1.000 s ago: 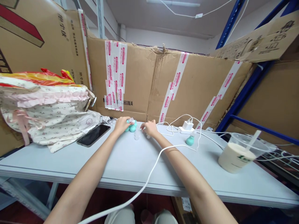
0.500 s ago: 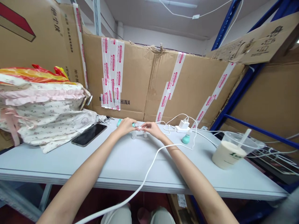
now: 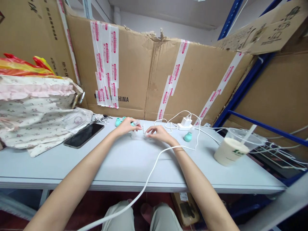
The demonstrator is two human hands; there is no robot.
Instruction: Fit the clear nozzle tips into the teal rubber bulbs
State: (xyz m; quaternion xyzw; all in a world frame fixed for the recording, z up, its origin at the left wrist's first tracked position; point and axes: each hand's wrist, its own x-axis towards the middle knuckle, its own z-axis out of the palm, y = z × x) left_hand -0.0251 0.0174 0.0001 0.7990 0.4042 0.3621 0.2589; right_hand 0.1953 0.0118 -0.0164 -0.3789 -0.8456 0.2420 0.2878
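My left hand is closed around a small teal squeeze bulb with a clear tip that points right. My right hand faces it, fingertips pinched on a small clear piece whose shape is hard to make out. Low between the hands, more clear plastic pieces lie on the table. Beside my left knuckles stand further teal bulbs, partly hidden by the hand. Farther right, a teal bulb with a clear tip sits apart, inside a loop of cable.
A white cable crosses the table between my forearms. To the left are a black phone and a floral cloth bag. A white charger and a drink cup stand right. Cardboard walls the back.
My hands came together, then parted slightly. The left lifted a teal bulb from the others; the right now pinches a clear piece. The camera view has tilted down and shifted.
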